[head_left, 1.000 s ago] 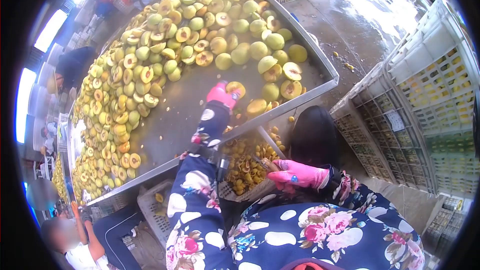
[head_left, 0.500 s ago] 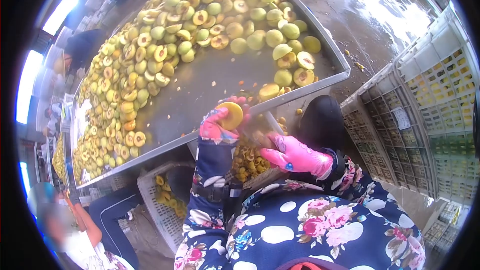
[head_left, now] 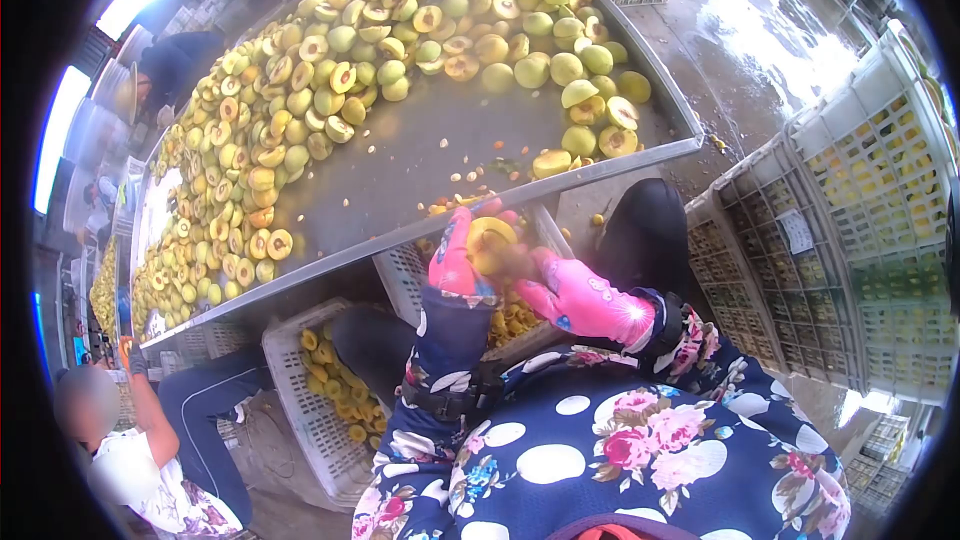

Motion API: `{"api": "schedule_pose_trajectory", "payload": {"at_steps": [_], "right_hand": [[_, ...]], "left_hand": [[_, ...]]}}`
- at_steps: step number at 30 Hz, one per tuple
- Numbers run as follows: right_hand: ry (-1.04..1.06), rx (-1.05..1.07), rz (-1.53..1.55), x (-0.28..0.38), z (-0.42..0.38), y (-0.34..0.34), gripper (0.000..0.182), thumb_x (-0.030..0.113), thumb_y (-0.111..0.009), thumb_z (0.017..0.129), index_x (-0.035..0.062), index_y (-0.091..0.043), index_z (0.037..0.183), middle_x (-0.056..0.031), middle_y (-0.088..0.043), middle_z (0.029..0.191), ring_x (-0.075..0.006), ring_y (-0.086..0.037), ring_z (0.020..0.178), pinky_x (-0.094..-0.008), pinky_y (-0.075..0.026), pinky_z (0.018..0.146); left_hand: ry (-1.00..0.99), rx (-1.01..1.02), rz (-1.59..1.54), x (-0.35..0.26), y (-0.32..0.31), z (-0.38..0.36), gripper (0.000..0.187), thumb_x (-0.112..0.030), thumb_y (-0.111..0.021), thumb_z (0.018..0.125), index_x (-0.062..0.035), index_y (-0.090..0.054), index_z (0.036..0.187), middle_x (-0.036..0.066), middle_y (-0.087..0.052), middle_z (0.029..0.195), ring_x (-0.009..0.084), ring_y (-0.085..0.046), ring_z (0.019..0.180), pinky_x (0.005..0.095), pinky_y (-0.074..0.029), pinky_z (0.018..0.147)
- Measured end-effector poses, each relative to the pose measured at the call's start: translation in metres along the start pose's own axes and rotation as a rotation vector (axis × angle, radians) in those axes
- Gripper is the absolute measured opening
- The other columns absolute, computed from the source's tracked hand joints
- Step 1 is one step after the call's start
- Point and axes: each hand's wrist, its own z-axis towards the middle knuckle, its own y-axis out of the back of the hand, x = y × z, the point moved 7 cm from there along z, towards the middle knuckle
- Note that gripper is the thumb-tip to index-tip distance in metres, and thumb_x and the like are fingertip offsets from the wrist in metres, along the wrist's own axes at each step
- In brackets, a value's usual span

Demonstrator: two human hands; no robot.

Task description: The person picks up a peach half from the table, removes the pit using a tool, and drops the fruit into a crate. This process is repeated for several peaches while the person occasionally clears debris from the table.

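My left hand, in a pink glove, grips a halved yellow peach just below the front rim of the metal table. My right hand, also in a pink glove, presses against the fruit from the right; a small tool in it is blurred and mostly hidden. Both hands hover over a white crate that holds peach pieces. Both arms wear dark floral sleeves.
Heaps of whole and halved peaches cover the table. A second crate with fruit stands lower left, next to a seated person. Stacked white crates stand at the right. The floor is wet.
My left hand picked a peach half off the table and drew it back toward me. My right hand rose from the crate's edge to meet it.
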Motion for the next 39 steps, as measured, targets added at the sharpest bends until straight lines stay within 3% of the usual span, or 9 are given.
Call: {"api": "schedule_pose_trajectory", "payload": {"at_steps": [4, 9, 14, 20, 23, 29, 32, 36, 39], "right_hand": [[0.153, -0.052, -0.059, -0.020, 0.001, -0.015, 0.030, 0.022, -0.054, 0.087, -0.0032, -0.045, 0.101, -0.0243, -0.057, 0.072, -0.0409, -0.057, 0.069, -0.0446, -0.043, 0.058], [-0.065, 0.273, -0.063, -0.026, -0.001, -0.021, 0.034, 0.021, -0.052, 0.086, -0.0041, -0.043, 0.107, -0.0256, -0.058, 0.077, -0.0409, -0.058, 0.073, -0.0441, -0.045, 0.061], [-0.037, 0.320, -0.095, -0.027, 0.000, -0.024, 0.035, 0.023, -0.049, 0.086, -0.0041, -0.042, 0.108, -0.0225, -0.059, 0.075, -0.0351, -0.060, 0.067, -0.0410, -0.046, 0.061], [-0.548, 0.534, 0.611, -0.012, -0.012, -0.031, 0.032, 0.031, -0.049, 0.089, 0.0010, -0.047, 0.102, -0.0005, -0.046, 0.059, -0.0083, -0.046, 0.046, -0.0238, -0.040, 0.042], [-0.567, 0.614, 0.983, -0.005, -0.017, -0.041, 0.029, 0.033, -0.049, 0.090, 0.0046, -0.050, 0.094, 0.0043, -0.042, 0.056, -0.0035, -0.037, 0.040, -0.0178, -0.033, 0.035], [-0.569, 0.705, 1.183, -0.013, -0.021, -0.062, 0.032, 0.033, -0.048, 0.091, 0.0097, -0.049, 0.069, 0.0045, -0.044, 0.055, -0.0024, -0.037, 0.037, -0.0174, -0.029, 0.031], [-0.364, 0.907, 1.396, 0.015, -0.015, -0.073, 0.035, 0.032, -0.048, 0.090, 0.0102, -0.047, 0.064, 0.0042, -0.045, 0.054, -0.0024, -0.038, 0.037, -0.0176, -0.030, 0.031], [-0.482, 0.915, 1.066, 0.021, -0.010, -0.090, 0.022, 0.028, -0.053, 0.087, 0.0080, -0.052, 0.077, 0.0044, -0.044, 0.052, -0.0021, -0.037, 0.036, -0.0179, -0.031, 0.031], [-0.369, 1.004, 1.020, 0.037, -0.014, -0.080, 0.022, 0.027, -0.054, 0.086, 0.0057, -0.052, 0.084, 0.0036, -0.046, 0.054, -0.0022, -0.037, 0.037, -0.0177, -0.031, 0.031]], "left_hand": [[-0.054, -0.035, 0.073, 0.001, -0.004, -0.008, 0.041, -0.034, -0.042, 0.095, 0.0019, -0.053, 0.111, 0.015, -0.061, 0.097, 0.0209, -0.060, 0.081, 0.0321, -0.051, 0.071], [-0.111, -0.046, 0.352, 0.005, 0.009, -0.002, 0.037, -0.032, -0.046, 0.094, 0.0025, -0.057, 0.103, 0.011, -0.064, 0.088, 0.0158, -0.061, 0.073, 0.0266, -0.050, 0.065], [-0.144, -0.101, 0.433, 0.015, 0.021, -0.001, 0.036, -0.030, -0.045, 0.094, 0.0023, -0.058, 0.102, 0.010, -0.064, 0.086, 0.0144, -0.061, 0.072, 0.0254, -0.049, 0.063], [-0.181, -0.173, 0.352, 0.023, 0.037, 0.004, 0.039, -0.038, -0.042, 0.092, -0.0031, -0.056, 0.104, 0.011, -0.063, 0.092, 0.0183, -0.060, 0.074, 0.0295, -0.051, 0.063], [-0.174, -0.196, 0.196, 0.025, 0.037, 0.004, 0.040, -0.040, -0.042, 0.092, -0.0049, -0.055, 0.105, 0.010, -0.062, 0.096, 0.0196, -0.061, 0.077, 0.0304, -0.052, 0.063], [-0.106, -0.249, -0.039, 0.023, 0.046, -0.005, 0.039, -0.041, -0.044, 0.090, -0.0070, -0.056, 0.107, 0.009, -0.061, 0.102, 0.0223, -0.060, 0.085, 0.0326, -0.052, 0.064], [-0.098, -0.310, -0.140, 0.002, 0.047, -0.029, 0.040, -0.040, -0.043, 0.091, -0.0054, -0.054, 0.107, 0.011, -0.061, 0.101, 0.0233, -0.059, 0.086, 0.0357, -0.051, 0.069], [-0.183, -0.521, -0.107, -0.016, 0.077, -0.063, 0.042, -0.043, -0.045, 0.089, -0.0054, -0.055, 0.105, 0.010, -0.061, 0.100, 0.0240, -0.059, 0.084, 0.0362, -0.052, 0.067], [-0.339, -0.062, -0.514, -0.049, 0.151, -0.059, 0.033, -0.036, -0.049, 0.089, -0.0050, -0.057, 0.097, 0.011, -0.061, 0.092, 0.0237, -0.061, 0.077, 0.0321, -0.054, 0.063]]}}
